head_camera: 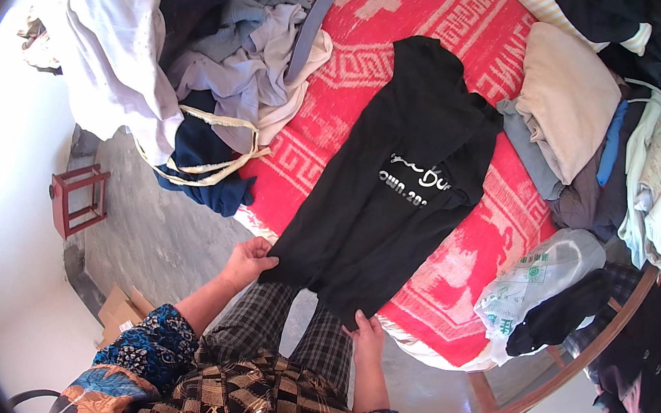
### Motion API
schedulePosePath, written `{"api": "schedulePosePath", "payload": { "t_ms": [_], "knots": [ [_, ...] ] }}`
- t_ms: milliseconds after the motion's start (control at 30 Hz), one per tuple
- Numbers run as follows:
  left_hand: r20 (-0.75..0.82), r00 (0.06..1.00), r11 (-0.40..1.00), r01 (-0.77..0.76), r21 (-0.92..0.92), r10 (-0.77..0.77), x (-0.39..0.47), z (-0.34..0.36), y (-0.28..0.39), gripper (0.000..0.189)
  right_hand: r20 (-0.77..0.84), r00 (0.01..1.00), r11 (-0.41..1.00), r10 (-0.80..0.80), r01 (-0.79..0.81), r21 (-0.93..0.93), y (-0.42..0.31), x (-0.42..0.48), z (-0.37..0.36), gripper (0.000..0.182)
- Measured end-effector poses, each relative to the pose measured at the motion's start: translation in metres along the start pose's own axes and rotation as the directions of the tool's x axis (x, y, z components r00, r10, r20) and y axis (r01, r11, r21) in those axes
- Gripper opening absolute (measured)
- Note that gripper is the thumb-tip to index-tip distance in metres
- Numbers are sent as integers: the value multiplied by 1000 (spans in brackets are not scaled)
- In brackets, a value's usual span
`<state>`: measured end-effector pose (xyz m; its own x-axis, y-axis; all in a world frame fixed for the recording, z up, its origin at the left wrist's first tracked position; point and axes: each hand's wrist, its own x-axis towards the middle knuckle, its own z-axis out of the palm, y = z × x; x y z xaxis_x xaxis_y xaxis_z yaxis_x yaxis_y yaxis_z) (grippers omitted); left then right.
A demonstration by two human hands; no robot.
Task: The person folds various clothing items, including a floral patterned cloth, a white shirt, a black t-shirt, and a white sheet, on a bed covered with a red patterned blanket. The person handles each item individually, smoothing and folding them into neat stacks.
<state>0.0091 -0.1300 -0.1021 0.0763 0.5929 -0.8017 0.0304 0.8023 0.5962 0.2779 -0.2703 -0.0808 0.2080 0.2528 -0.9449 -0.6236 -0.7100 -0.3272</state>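
A black garment with white printed lettering (377, 224) lies lengthwise on a red and pale patterned blanket (449, 287), its lower edge hanging over the bed's near side. My left hand (251, 260) pinches the left corner of that edge between thumb and fingers. The right corner is gripped by my right hand (366, 331), thumb on top. One part of the garment's upper end is folded over, beside the collar. The cloth between my hands sags a little in front of my checked trousers.
Rumpled clothes (254, 69) are heaped on the left of the bed, with pale straps dangling. Folded clothes (569, 99) are stacked at right, above a printed plastic bag (535, 285). A wooden rail (589, 352) stands at lower right, a red stool (79, 199) on the floor at left.
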Motion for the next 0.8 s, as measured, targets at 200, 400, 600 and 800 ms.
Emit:
{"api": "schedulePosePath", "payload": {
  "t_ms": [200, 400, 600, 800],
  "knots": [
    [107, 978, 976, 192, -106, -181, -41, -1, 45, 30, 120, 993, 998, 13, -21, 62, -6, -39, -18, 24],
    [149, 988, 969, -7, -248, 45, -31, 45, 132, 46, 366, 903, 937, -224, 97, 334, -109, -36, -10, 32],
    [67, 944, 937, -308, -165, 322, 25, 86, 178, 54, 140, 841, 851, -522, 504, 147, -190, -13, 32, 42],
    [693, 477, -253, -693, 675, 541, 24, 97, 167, 72, 679, 345, -348, -648, 659, -667, -193, -13, 52, 71]
  ]
}}
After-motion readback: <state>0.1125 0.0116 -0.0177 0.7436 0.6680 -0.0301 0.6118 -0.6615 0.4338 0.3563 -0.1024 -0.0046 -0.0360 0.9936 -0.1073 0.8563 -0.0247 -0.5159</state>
